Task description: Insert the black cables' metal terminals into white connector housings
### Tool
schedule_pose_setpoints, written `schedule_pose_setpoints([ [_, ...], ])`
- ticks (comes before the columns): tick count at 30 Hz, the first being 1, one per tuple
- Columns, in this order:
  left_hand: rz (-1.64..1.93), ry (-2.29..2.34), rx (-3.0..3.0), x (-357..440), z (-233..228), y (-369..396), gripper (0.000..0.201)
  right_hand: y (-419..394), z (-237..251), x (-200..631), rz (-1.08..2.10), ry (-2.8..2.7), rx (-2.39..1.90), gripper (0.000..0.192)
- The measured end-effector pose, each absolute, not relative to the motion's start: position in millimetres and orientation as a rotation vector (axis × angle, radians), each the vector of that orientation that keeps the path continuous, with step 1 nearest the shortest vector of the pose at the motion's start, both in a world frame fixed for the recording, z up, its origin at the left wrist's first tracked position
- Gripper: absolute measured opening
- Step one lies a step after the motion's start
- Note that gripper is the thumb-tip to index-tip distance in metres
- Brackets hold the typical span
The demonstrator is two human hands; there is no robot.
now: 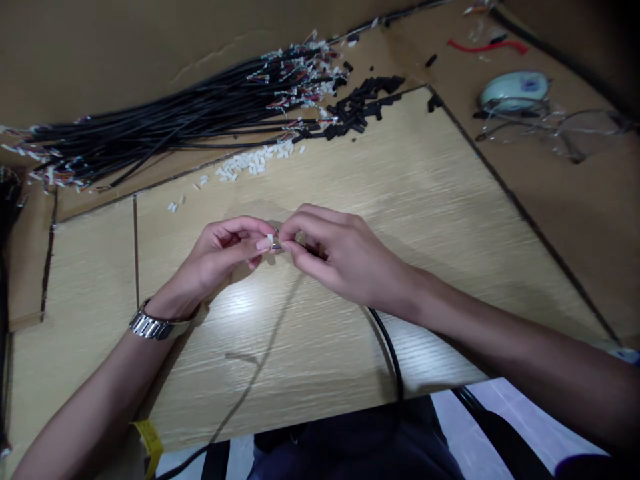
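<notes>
Over the middle of the wooden board, my left hand pinches a small white connector between thumb and index finger. Right beside it, my right hand is closed, thumb and fingertips pressed together on thin wires that run to the connector. A black cable comes out from under my right hand and curves down over the board's near edge. How the wire ends sit in the connector is too small to make out. My left wrist wears a metal watch.
A bundle of black cables with stripped wire ends lies at the back. Near it are loose white connectors and short black sleeves. Eyeglasses, a pale green mouse-shaped object and a red strip lie at right.
</notes>
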State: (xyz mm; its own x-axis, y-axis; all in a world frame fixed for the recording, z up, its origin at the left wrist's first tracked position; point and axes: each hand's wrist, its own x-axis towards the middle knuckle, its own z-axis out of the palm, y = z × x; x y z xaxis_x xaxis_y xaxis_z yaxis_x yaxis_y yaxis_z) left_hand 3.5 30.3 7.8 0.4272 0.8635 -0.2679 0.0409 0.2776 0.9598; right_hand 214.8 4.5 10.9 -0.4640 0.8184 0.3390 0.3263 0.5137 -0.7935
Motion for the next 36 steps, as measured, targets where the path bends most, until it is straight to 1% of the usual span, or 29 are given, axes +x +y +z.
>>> schedule_pose_setpoints([
  [7,0.715,1.046,1.141,9,11,29,0.016,-1,5,208,0.758,-2.004,-1.013,0.01],
  [15,0.73,1.039,1.216,9,4,27,0.017,1,2,205,0.782,-1.944,-1.028,0.011],
  [18,0.744,1.036,1.247,11,5,25,0.016,4,3,207,0.837,-1.882,-1.033,0.008],
  [21,0.794,1.05,1.319,14,6,23,0.018,6,3,209,0.955,-1.808,-1.062,0.004],
  [26,0.939,1.102,1.491,16,3,18,0.014,6,-2,209,1.202,-1.667,-1.093,0.021],
  [29,1.073,1.108,1.665,16,1,15,0.008,7,-4,208,1.356,-1.546,-1.071,0.027],
  [31,1.13,1.123,1.764,16,-1,13,0.006,8,-2,208,1.521,-1.433,-1.057,0.028],
  [34,1.177,1.153,1.892,15,-1,10,0.006,11,4,209,1.846,-1.227,-1.067,0.023],
  [36,1.212,1.134,2.019,14,-2,8,0.007,12,9,209,2.016,-1.098,-1.055,0.026],
])
